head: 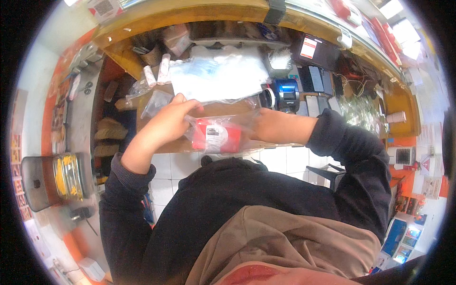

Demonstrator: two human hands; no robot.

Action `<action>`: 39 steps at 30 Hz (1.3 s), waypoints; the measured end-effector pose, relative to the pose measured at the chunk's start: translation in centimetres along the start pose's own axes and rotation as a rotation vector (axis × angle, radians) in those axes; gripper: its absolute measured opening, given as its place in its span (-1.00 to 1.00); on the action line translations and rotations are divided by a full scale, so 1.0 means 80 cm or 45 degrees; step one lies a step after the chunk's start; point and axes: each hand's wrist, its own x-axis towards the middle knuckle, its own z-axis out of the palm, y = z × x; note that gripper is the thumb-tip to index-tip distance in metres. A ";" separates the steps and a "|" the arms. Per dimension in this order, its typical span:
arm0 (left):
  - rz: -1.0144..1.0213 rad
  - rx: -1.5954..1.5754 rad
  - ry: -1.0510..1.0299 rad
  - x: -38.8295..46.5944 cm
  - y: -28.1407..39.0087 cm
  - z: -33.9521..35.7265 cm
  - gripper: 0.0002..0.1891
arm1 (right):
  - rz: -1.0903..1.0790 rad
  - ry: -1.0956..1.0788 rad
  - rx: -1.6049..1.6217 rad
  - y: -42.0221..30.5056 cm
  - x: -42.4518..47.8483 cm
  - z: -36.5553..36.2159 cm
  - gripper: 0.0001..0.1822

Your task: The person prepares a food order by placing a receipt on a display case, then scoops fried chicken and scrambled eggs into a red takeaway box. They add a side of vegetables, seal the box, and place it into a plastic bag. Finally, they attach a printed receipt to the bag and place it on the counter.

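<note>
A flat red packet (233, 137) with a white printed label (215, 137) sits inside a clear plastic bag (247, 119) at the desk's front edge. My left hand (174, 119) grips the bag's left side, with the thumb pointing right above it. At the opposite side, my right hand (265, 123) has hold of the bag; motion blurs its fingers. Just beyond both hands lies a thick stack of white plastic bags (219, 76). Beside my left hand is a small clear plastic sleeve (156, 101).
A blue and black label printer (286, 95) stands right of the stack, with a tape roll (269, 98) beside it. Several phones (315, 79) lie farther right, near crumpled clear plastic (359, 108). Two paper rolls (164, 67) stand at left. A black stool (329, 174) is below right.
</note>
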 end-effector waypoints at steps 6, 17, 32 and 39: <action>-0.202 0.399 -0.022 -0.024 -0.079 0.004 -0.01 | 0.654 0.587 0.540 0.022 -0.038 0.047 -0.09; 0.444 -0.132 0.609 0.062 -0.128 0.307 -0.51 | 0.807 0.751 1.203 -0.041 0.199 0.209 -0.30; 0.044 -0.389 0.351 0.094 -0.116 0.342 -0.37 | 0.734 0.658 0.984 -0.018 0.196 0.158 -0.66; -0.155 -0.660 0.379 0.095 -0.148 0.358 -0.43 | 0.382 1.293 1.530 0.059 0.017 0.146 -0.72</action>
